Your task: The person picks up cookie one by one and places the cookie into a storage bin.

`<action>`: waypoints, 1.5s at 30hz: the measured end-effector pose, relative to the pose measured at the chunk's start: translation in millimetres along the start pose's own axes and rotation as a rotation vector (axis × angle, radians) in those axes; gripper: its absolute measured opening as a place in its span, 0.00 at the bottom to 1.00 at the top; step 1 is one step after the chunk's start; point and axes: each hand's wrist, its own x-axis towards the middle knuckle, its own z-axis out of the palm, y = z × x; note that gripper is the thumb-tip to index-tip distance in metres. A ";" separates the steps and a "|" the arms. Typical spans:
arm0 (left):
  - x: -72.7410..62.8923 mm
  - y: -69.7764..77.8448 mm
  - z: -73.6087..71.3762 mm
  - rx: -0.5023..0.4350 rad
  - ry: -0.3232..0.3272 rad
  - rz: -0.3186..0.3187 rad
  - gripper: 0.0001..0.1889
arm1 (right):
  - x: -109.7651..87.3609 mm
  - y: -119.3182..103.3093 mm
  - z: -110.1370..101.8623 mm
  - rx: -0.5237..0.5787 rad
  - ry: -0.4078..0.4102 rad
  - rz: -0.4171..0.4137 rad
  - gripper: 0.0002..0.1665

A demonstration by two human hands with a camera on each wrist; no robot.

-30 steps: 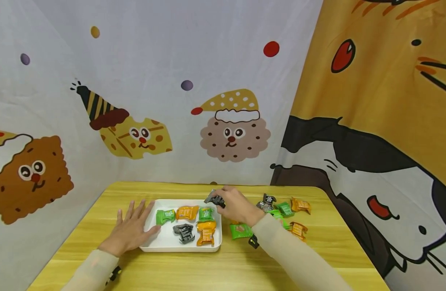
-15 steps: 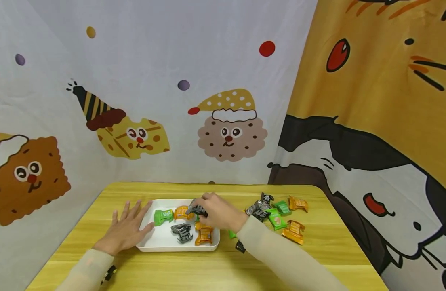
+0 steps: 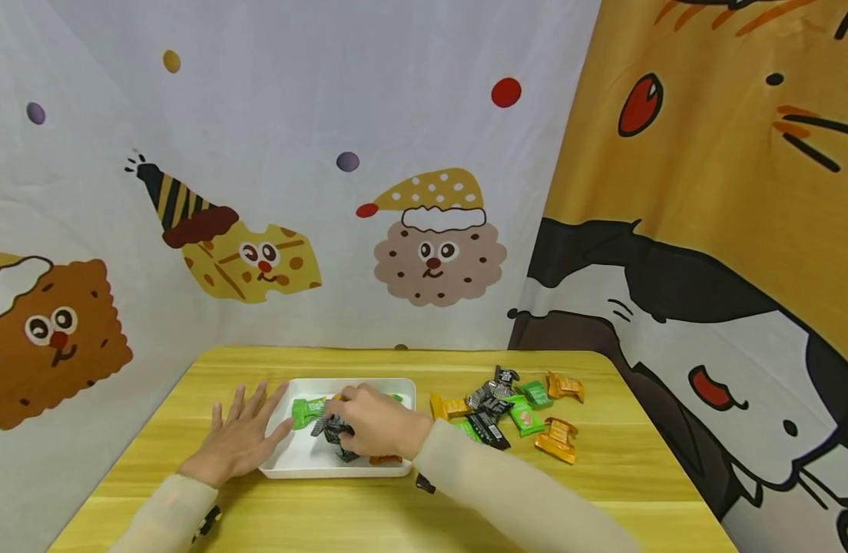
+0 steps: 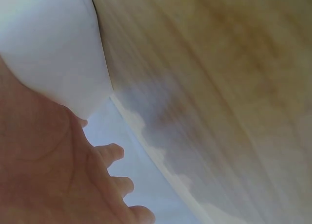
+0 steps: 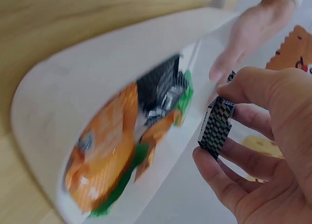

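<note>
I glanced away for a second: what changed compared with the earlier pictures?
The right hand moved left, from the far right corner of the tray to above its middle, its fingers pinching the black candy throughout. The left hand stayed spread at the tray's left edge.

Head view faces forward and down to the far edge of the worktop [image 3: 341, 513]; wrist views look from close in, head and right sharing the tray [image 3: 289, 458]
</note>
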 end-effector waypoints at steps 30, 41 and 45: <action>1.6 0.0 0.6 0.025 -0.015 -0.020 0.45 | 9.0 -34.0 16.4 -0.013 -0.096 -0.031 0.24; 1.4 2.6 2.7 0.036 -0.012 -0.020 0.45 | -34.0 -14.0 8.7 -0.082 -0.027 -0.067 0.26; 1.5 2.3 1.9 0.031 -0.018 -0.020 0.45 | -54.4 -4.5 9.8 -0.056 -0.017 -0.034 0.28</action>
